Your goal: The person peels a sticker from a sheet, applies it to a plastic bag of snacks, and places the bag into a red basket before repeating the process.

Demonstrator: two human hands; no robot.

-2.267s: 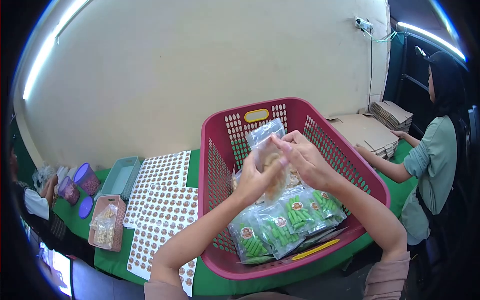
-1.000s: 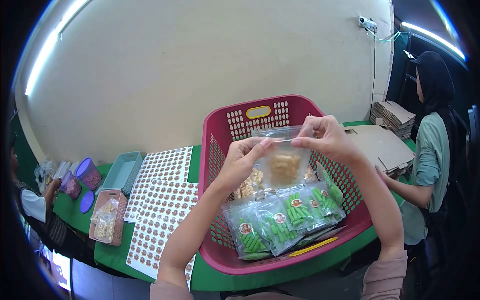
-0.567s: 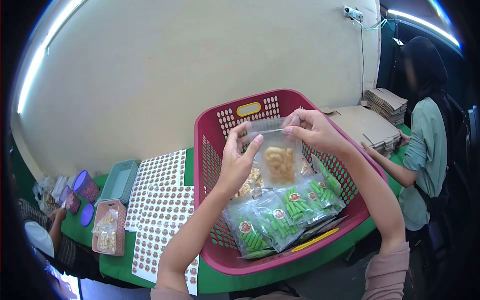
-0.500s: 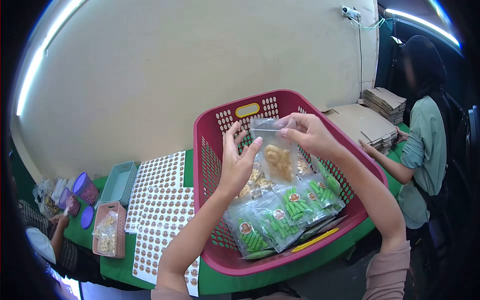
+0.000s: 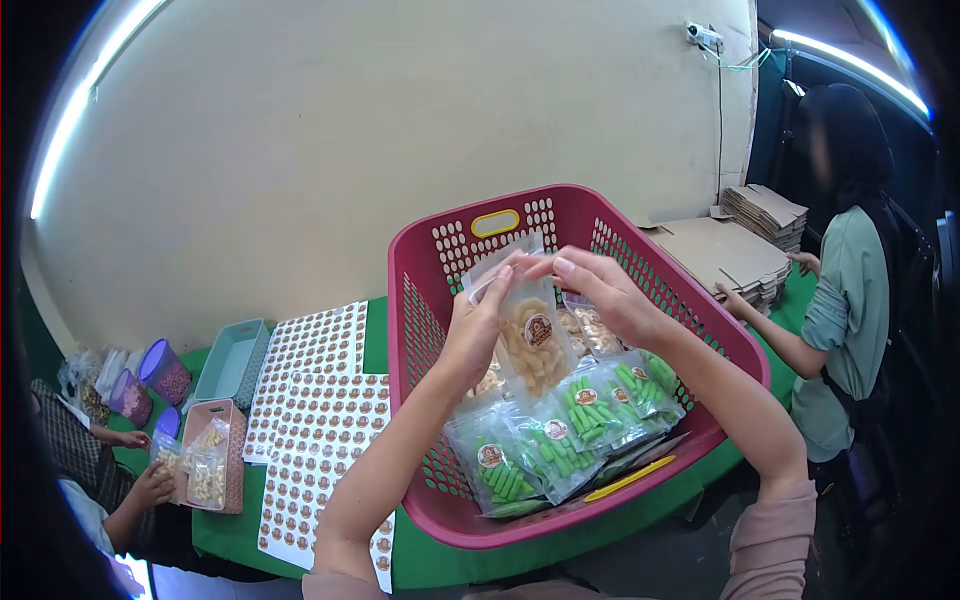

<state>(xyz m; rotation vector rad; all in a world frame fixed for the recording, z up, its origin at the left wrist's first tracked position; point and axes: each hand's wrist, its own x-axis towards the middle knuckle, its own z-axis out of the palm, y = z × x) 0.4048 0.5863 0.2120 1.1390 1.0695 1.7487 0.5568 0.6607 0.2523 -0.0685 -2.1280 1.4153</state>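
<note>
A clear zip bag of tan snack pieces (image 5: 530,355), its round brown label facing up, hangs over a maroon basket (image 5: 415,500). My left hand (image 5: 480,325) pinches the top of the bag at its left side. My right hand (image 5: 605,290) is at the bag's upper right edge, its fingers bent and close together near the left fingertips; whether they grip the bag is unclear. Below, in the basket, lie several labelled bags of green sticks (image 5: 560,445) and more bags of pale snacks (image 5: 597,328), partly hidden.
Left of the basket are sticker sheets (image 5: 320,430), a teal tray (image 5: 232,365) and a pink basket (image 5: 232,480) with snack bags. A person's hand (image 5: 155,487) holds a bag there. At right, another person (image 5: 850,290) touches flat cardboard (image 5: 725,255).
The bag has turned to show its label and shifted left. My left hand now pinches its top. The left co-worker's hand has come to the pink basket with a bag.
</note>
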